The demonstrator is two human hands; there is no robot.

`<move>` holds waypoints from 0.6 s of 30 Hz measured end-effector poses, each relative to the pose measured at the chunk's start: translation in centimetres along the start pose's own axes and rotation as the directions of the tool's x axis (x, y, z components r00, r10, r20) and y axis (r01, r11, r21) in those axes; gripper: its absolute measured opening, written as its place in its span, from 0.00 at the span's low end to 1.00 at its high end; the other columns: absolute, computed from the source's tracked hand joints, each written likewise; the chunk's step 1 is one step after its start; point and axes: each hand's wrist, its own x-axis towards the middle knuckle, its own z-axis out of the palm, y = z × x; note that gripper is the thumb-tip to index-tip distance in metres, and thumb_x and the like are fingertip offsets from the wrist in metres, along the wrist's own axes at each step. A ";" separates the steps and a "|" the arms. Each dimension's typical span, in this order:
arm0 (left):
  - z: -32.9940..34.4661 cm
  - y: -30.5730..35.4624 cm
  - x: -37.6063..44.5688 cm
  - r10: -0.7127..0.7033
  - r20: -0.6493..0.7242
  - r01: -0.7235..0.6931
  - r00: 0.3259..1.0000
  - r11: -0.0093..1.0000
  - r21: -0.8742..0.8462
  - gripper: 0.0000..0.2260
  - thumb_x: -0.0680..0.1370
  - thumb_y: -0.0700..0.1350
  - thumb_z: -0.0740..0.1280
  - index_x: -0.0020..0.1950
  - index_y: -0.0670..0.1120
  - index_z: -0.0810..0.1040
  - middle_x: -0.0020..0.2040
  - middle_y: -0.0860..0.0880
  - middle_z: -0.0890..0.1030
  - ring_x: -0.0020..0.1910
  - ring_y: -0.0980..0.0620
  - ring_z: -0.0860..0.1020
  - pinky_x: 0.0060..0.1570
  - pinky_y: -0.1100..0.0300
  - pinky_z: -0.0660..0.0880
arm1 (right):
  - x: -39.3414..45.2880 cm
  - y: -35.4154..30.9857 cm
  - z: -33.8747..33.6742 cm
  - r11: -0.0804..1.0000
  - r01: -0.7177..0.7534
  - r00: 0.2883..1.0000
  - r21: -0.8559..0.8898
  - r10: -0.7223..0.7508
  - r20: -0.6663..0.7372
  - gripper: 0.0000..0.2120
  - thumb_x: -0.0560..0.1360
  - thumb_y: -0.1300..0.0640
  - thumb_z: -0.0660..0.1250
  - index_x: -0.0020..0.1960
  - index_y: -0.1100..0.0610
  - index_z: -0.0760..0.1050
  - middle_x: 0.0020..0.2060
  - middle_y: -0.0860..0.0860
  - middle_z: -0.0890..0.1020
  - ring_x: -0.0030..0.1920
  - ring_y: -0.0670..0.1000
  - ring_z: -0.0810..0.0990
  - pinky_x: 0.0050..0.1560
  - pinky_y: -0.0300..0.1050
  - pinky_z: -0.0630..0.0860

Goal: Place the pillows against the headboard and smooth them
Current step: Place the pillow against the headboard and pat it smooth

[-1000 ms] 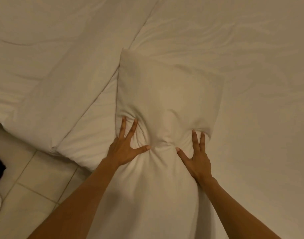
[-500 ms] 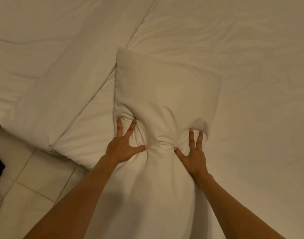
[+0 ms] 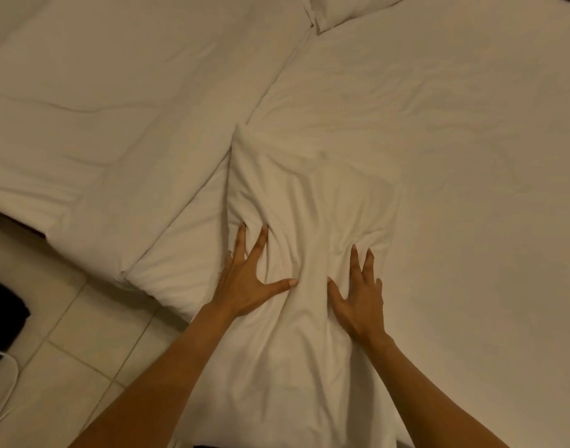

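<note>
A white pillow (image 3: 309, 195) lies lengthwise on the white bed (image 3: 455, 156), running from its near edge away from me. My left hand (image 3: 245, 282) presses on the pillow's left side, fingers spread and thumb pointing inward. On the right side my right hand (image 3: 358, 295) presses down the same way. The fabric is bunched into creases between the two thumbs. Neither hand closes around the pillow. A second white pillow (image 3: 345, 8) shows only partly at the top edge of the view.
A folded white duvet (image 3: 115, 124) covers the left part of the bed. A tiled floor (image 3: 83, 350) lies at the lower left, with a dark object (image 3: 2, 308) and a white cable (image 3: 5, 383) on it.
The pillow's far half has flattened and shows more long creases. The view has tilted up, so more of the bed and a second pillow appear. Both hands stay pressed on the pillow.
</note>
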 end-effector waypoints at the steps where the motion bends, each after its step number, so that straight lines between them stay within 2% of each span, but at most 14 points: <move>1: -0.1 0.2 -0.3 -0.007 0.003 0.007 1.000 1.000 0.006 0.54 0.60 0.76 0.64 0.75 0.66 0.35 0.78 0.55 0.33 0.79 0.48 0.46 0.76 0.44 0.51 | -0.3 -0.3 -0.3 1.000 0.000 1.000 -0.014 0.001 0.009 0.44 0.68 0.28 0.50 0.77 0.43 0.40 0.79 0.52 0.43 0.78 0.55 0.53 0.75 0.56 0.48; 4: -1.3 1.2 -1.3 -0.024 -0.013 0.024 1.000 1.000 0.011 0.53 0.61 0.75 0.66 0.75 0.66 0.35 0.78 0.54 0.34 0.79 0.46 0.47 0.75 0.46 0.52 | -1.2 -1.2 -1.9 0.998 0.009 1.000 -0.063 -0.007 0.030 0.45 0.67 0.26 0.50 0.77 0.43 0.39 0.79 0.54 0.45 0.77 0.57 0.54 0.75 0.56 0.52; 7: -1.2 1.0 -1.8 -0.035 0.001 0.035 0.999 0.999 0.010 0.53 0.64 0.71 0.68 0.77 0.63 0.37 0.78 0.50 0.34 0.79 0.47 0.47 0.75 0.49 0.52 | -1.1 -0.7 -2.7 0.995 0.020 0.996 -0.096 -0.012 0.087 0.44 0.69 0.28 0.53 0.77 0.43 0.40 0.79 0.52 0.44 0.77 0.56 0.55 0.75 0.56 0.50; 11: 1.5 -0.9 -1.4 -0.043 0.008 0.042 0.999 0.999 0.034 0.53 0.61 0.75 0.63 0.76 0.62 0.36 0.78 0.49 0.35 0.79 0.48 0.46 0.74 0.50 0.51 | -0.5 0.8 -0.9 0.993 0.059 0.994 -0.100 -0.049 0.098 0.41 0.73 0.41 0.58 0.78 0.46 0.41 0.78 0.49 0.43 0.78 0.54 0.50 0.75 0.57 0.50; 13: 2.0 -1.2 -0.9 -0.029 -0.031 0.030 0.999 0.999 0.020 0.53 0.63 0.73 0.66 0.77 0.61 0.37 0.79 0.48 0.36 0.79 0.47 0.47 0.74 0.50 0.52 | 0.0 1.1 -0.1 0.991 0.093 0.994 -0.100 -0.087 0.065 0.41 0.72 0.45 0.59 0.79 0.50 0.41 0.78 0.48 0.43 0.78 0.52 0.47 0.75 0.57 0.51; 16: 1.8 -0.6 -1.6 -0.029 -0.035 0.030 0.999 1.000 0.010 0.52 0.67 0.66 0.71 0.78 0.60 0.39 0.79 0.48 0.37 0.78 0.46 0.48 0.74 0.52 0.54 | -0.4 1.3 -0.2 0.985 0.108 0.992 -0.131 -0.097 0.085 0.43 0.70 0.42 0.54 0.79 0.53 0.40 0.77 0.47 0.43 0.78 0.51 0.44 0.75 0.56 0.50; 18: 1.0 0.1 -2.4 -0.028 -0.050 0.028 0.998 1.000 -0.003 0.51 0.67 0.65 0.72 0.78 0.60 0.39 0.79 0.49 0.38 0.78 0.46 0.49 0.74 0.52 0.54 | -1.1 0.6 -1.1 0.986 0.107 0.992 -0.131 -0.096 0.088 0.44 0.68 0.40 0.51 0.79 0.54 0.40 0.78 0.49 0.44 0.78 0.52 0.44 0.75 0.56 0.48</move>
